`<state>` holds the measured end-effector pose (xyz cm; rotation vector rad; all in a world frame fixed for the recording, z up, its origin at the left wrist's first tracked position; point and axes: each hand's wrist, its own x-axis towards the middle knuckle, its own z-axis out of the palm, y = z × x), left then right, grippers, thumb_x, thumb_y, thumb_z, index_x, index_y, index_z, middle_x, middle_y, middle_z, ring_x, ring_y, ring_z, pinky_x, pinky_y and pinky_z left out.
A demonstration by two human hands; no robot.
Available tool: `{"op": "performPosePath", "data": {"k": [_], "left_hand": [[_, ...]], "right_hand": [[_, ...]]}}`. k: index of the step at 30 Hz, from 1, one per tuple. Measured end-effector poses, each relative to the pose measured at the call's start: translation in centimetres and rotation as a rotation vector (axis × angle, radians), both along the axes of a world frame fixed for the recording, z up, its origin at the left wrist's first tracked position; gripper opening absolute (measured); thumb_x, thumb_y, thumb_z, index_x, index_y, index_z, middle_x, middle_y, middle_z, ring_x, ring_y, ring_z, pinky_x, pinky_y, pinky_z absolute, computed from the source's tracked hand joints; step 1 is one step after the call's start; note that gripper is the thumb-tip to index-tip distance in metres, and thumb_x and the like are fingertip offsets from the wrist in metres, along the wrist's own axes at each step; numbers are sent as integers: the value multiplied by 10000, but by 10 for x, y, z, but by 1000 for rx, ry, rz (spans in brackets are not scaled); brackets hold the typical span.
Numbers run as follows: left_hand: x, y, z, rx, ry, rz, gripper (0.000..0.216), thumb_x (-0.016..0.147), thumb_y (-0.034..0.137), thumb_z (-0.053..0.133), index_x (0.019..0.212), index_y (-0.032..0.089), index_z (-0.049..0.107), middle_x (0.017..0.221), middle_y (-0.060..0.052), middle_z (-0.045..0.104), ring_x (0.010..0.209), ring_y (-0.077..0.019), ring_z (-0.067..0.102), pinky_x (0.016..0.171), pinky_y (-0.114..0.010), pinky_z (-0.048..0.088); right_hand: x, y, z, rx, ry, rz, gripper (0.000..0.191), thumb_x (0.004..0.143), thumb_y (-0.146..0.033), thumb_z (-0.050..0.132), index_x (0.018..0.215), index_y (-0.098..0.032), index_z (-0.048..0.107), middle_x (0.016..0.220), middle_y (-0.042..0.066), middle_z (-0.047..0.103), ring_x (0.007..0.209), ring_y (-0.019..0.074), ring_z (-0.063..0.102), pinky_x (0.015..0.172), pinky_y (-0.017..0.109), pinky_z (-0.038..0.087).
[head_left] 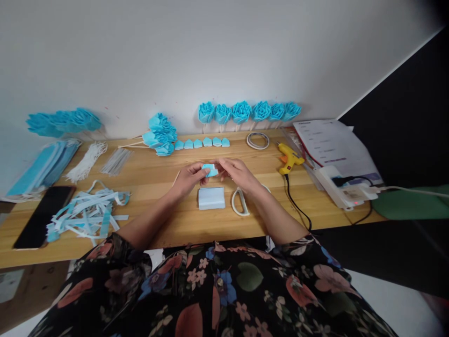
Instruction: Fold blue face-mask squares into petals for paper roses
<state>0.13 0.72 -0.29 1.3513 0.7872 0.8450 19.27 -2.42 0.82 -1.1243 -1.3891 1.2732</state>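
Observation:
A small folded piece of light-blue mask fabric (pixel 210 168) is held between my two hands above the middle of the table. My left hand (pixel 191 178) pinches its left side, the thumb lying across the front. At the right edge, the fingers of my right hand (pixel 233 171) are closed on the same piece; their tips are partly hidden. Just below lies a pale-blue stack of rectangular fabric pieces (pixel 211 198). White-handled scissors (pixel 240 204) rest under my right wrist, their blades out of sight. Farther back, several folded blue petals (pixel 198 143) stand in a row.
Blue fabric flowers on sticks (pixel 242 112) lean on the wall, with more flowers (pixel 160 134) lying left. A tape roll (pixel 257 140), yellow glue gun (pixel 289 158) and power strip (pixel 337 187) are right. Fabric scraps (pixel 89 210), a phone (pixel 42 217) and masks (pixel 45 167) lie left.

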Motion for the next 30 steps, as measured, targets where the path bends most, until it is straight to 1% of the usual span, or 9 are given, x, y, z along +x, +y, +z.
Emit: {"op": "performPosePath", "data": {"k": [2, 3, 4, 6, 9, 12, 18, 23, 30], "left_hand": [[0, 0, 1, 30, 30, 20, 353, 789, 464, 728, 666, 160, 596, 566, 18, 591, 521, -94, 513, 535, -231, 409], [0, 0, 1, 43, 47, 25, 353, 793, 462, 723, 663, 160, 594, 565, 18, 590, 520, -94, 510, 538, -231, 410], [0, 0, 1, 56, 62, 27, 355, 796, 462, 718, 659, 160, 591, 562, 18, 588, 517, -93, 506, 540, -232, 410], [-1, 1, 0, 79, 87, 22, 356, 804, 460, 708, 654, 161, 586, 562, 19, 587, 514, -90, 501, 544, -232, 410], [-2, 2, -2, 106, 109, 15, 352, 821, 456, 688, 656, 163, 582, 568, 19, 589, 514, -88, 498, 546, -231, 411], [-2, 1, -3, 114, 122, 19, 347, 827, 453, 677, 661, 165, 577, 568, 21, 588, 508, -85, 494, 539, -226, 410], [-1, -1, 0, 122, 146, 5, 359, 821, 477, 679, 676, 166, 574, 578, 21, 588, 511, -84, 497, 530, -217, 417], [1, -2, 1, 112, 164, -5, 386, 797, 502, 696, 661, 168, 561, 571, 23, 572, 512, -83, 488, 527, -216, 421], [1, -2, 3, 100, 169, 0, 399, 794, 524, 697, 664, 171, 563, 572, 21, 575, 514, -90, 493, 533, -224, 427]], "right_hand": [[0, 0, 1, -18, 0, 22, 525, 854, -685, 574, 821, -177, 704, 782, 42, 647, 719, 152, 613, 574, 258, 500], [-1, 0, 2, -14, -8, 24, 517, 841, -687, 591, 782, -182, 681, 751, 31, 629, 691, 144, 594, 573, 257, 494], [-1, 0, 2, -8, -14, 22, 497, 835, -676, 608, 775, -187, 668, 737, 21, 618, 675, 137, 576, 579, 257, 489], [-3, 0, 4, 7, -14, 0, 442, 836, -637, 630, 824, -196, 665, 746, 8, 615, 676, 130, 561, 588, 251, 481], [-4, -1, 6, 20, 1, -46, 378, 838, -581, 649, 875, -205, 644, 779, 2, 630, 724, 137, 576, 603, 243, 476], [-4, -2, 5, 19, -8, -55, 351, 829, -552, 654, 829, -203, 614, 768, -4, 628, 723, 137, 573, 623, 250, 471], [-3, 1, -2, 39, -101, -38, 290, 802, -475, 687, 808, -189, 640, 700, -24, 602, 630, 112, 508, 613, 257, 413], [-2, 2, -4, 17, -55, -52, 284, 786, -469, 694, 794, -191, 637, 708, -17, 630, 633, 116, 534, 610, 255, 436], [-3, 1, 2, -9, -22, -70, 271, 766, -456, 708, 780, -197, 629, 700, -18, 650, 576, 104, 553, 573, 248, 472]]}}
